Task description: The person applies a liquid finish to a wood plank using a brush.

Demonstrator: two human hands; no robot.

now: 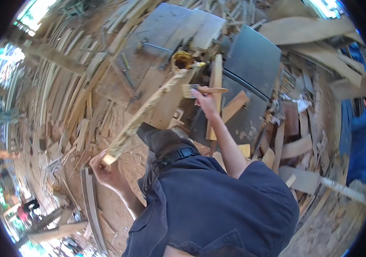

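My left hand [101, 173] is closed around the near end of a long, narrow wooden strip [144, 112], which slants up and away from me across the view. My right hand [206, 103] grips a paintbrush [215, 90] by its wooden handle, the pale bristles pointing left, close to the strip's far part. Beyond the bristles, a small round container [174, 65] with brown, glossy-looking contents stands at the edge of the workbench, right by the strip's far end.
A dark grey metal tabletop [251, 60] lies ahead on the right, with wooden pieces [236, 106] on it. A pale board surface [166, 25] with a metal rod [157, 47] is farther left. Stacked wood strips [63, 81] fill the left; offcuts [294, 147] pile up at right.
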